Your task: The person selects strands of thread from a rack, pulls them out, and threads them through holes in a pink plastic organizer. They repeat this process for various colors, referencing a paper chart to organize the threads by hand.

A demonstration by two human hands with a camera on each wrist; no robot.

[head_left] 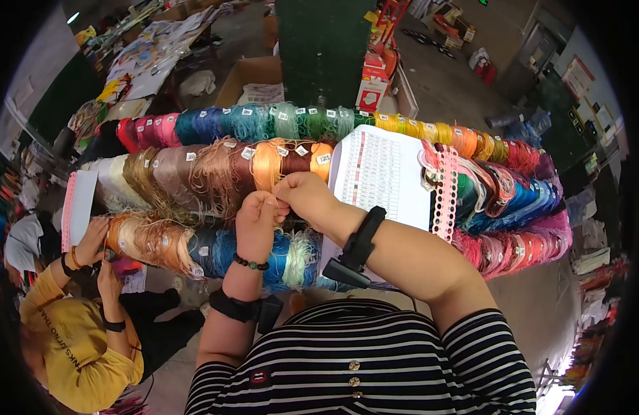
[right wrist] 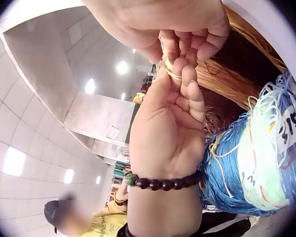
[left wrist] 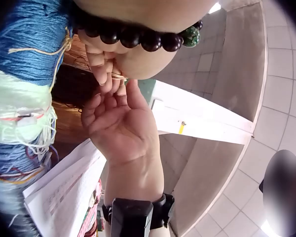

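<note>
My left hand [head_left: 256,214], with dark beads at its wrist, meets my right hand [head_left: 307,197] in front of the middle row of thread. A thin pale yellow-orange thread [right wrist: 172,74] runs between the fingertips, and my left hand [right wrist: 170,121] pinches it between thumb and fingers. My right hand [left wrist: 122,123] has its fingertips curled together at the same thread [left wrist: 119,77]. Right behind the hands hangs a light orange skein [head_left: 267,166], beside a dark brown skein [head_left: 296,163]. Part of the thread is hidden by the fingers.
Three rows of labelled skeins span the rack, with blue thread [head_left: 264,259] below. A printed chart [head_left: 375,169] lies on the right, next to a pink punched strip [head_left: 445,194] holding threads. A person in yellow [head_left: 84,339] works at the left end.
</note>
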